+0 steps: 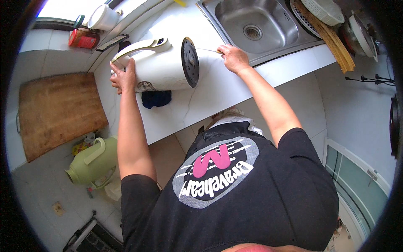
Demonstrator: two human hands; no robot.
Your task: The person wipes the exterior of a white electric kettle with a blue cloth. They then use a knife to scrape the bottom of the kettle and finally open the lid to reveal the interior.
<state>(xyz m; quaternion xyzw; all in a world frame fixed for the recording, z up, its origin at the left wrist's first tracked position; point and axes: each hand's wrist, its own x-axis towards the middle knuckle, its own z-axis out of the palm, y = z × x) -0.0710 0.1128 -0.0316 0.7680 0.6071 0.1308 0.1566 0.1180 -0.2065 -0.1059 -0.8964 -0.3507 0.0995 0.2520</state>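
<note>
A white electric kettle (160,67) lies on its side on the white marbled countertop (217,85). Its round black base (190,62) faces right, and its pale handle (141,47) is on the upper side. My left hand (124,77) grips the kettle at its top end, thumb and fingers spread around it. Between the fingers of my right hand (234,59) is a slim tool with a thin metal shaft (206,49), probably a screwdriver. The shaft points left towards the base; whether its tip touches cannot be told. A dark blue cloth (156,99) lies partly under the kettle.
A steel sink (256,19) is set into the counter at upper right, with a wooden board (330,36) and white basket (326,12) beside it. A phone (112,42) leans behind the kettle. Left are a cutting board (59,113) and green thermos flask (91,162).
</note>
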